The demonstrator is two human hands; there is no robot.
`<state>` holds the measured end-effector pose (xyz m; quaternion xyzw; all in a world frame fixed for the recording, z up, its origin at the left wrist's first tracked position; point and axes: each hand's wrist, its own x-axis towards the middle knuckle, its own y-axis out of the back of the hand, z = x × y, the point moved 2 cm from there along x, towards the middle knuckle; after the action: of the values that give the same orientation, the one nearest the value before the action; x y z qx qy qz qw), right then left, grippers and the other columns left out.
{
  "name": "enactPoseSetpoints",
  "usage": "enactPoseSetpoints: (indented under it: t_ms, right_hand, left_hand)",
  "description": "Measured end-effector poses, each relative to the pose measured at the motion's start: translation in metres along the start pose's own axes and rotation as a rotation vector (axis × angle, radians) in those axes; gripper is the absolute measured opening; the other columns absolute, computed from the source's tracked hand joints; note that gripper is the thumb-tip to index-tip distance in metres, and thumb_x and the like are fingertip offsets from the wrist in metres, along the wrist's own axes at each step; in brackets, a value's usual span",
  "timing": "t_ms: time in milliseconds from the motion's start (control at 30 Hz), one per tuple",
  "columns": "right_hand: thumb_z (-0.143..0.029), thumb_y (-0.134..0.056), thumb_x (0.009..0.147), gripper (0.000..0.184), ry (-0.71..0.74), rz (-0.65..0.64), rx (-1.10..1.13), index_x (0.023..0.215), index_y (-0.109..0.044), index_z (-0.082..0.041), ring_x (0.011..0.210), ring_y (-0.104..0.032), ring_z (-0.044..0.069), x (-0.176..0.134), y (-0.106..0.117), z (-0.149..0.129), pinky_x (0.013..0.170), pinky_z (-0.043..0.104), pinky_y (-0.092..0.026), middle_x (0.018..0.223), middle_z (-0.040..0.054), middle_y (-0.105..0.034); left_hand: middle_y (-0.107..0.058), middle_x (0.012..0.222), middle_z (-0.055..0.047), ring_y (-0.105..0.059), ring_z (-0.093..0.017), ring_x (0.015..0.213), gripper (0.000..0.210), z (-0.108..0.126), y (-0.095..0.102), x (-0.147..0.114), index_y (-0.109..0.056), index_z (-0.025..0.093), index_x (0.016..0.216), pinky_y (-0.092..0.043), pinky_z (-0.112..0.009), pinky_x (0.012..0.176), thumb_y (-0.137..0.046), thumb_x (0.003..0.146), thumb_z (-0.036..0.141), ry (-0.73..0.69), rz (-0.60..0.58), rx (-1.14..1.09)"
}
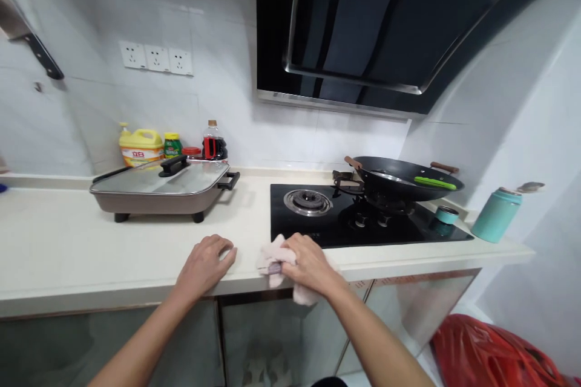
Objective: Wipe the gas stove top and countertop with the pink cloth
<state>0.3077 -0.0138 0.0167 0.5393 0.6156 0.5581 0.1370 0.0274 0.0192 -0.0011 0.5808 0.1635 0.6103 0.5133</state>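
My right hand [311,260] is wrapped round a pale pink cloth [275,252] at the counter's front edge, just in front of the black gas stove [327,236]. Part of the cloth hangs below the edge, under my wrist. My left hand [206,263] rests on the white countertop [149,248] with nothing in it, its thumb apart from the loosely bent fingers. Behind that hand stands a brown electric pan [149,202] with a glass lid. Over the stove's right side sits a black wok [403,181] with a green-handled utensil [434,183] in it.
A turquoise canister [497,216] and its small lid [446,215] stand at the right. A yellow detergent jug [141,146] and a dark sauce bottle [214,142] line the wall. The range hood [354,24] hangs above; a knife [43,57] hangs upper left. A red bag [494,354] lies below.
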Motion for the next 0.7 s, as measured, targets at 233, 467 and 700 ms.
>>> enactPoseSetpoints:
  t_ms: [233,467,700]
  right_hand:
    - [-0.034,-0.056,0.089,0.029,-0.366,0.104,-0.122,0.112,-0.069,-0.024,0.102,-0.064,0.021,-0.080,0.084,0.147,0.086,0.032,-0.043,0.114,0.0051,-0.070]
    - [-0.042,-0.052,0.092,0.039,-0.687,0.171,-0.381,0.121,-0.068,-0.022,0.101,-0.068,0.028,-0.115,0.116,0.220,0.077,0.035,-0.044,0.123,0.0117,-0.069]
    - [-0.034,-0.057,0.092,0.027,-0.459,0.120,-0.365,0.112,-0.068,-0.020,0.099,-0.063,0.024,-0.061,0.055,0.109,0.084,0.033,-0.042,0.109,0.0092,-0.066]
  left_hand:
    - [-0.076,0.099,-0.009,-0.066,-0.027,0.099,0.032,0.003,0.002,0.000,-0.072,0.021,0.088,-0.049,-0.042,0.095,-0.048,0.094,0.042,-0.007,-0.012,-0.004]
    - [-0.074,0.099,-0.009,-0.066,-0.027,0.099,0.030,0.006,0.002,-0.002,-0.073,0.021,0.092,-0.049,-0.042,0.093,-0.048,0.095,0.039,0.006,-0.010,0.029]
    - [-0.074,0.101,-0.009,-0.065,-0.028,0.100,0.030,0.009,0.002,-0.001,-0.073,0.021,0.092,-0.047,-0.041,0.092,-0.049,0.095,0.039,0.010,-0.022,0.038]
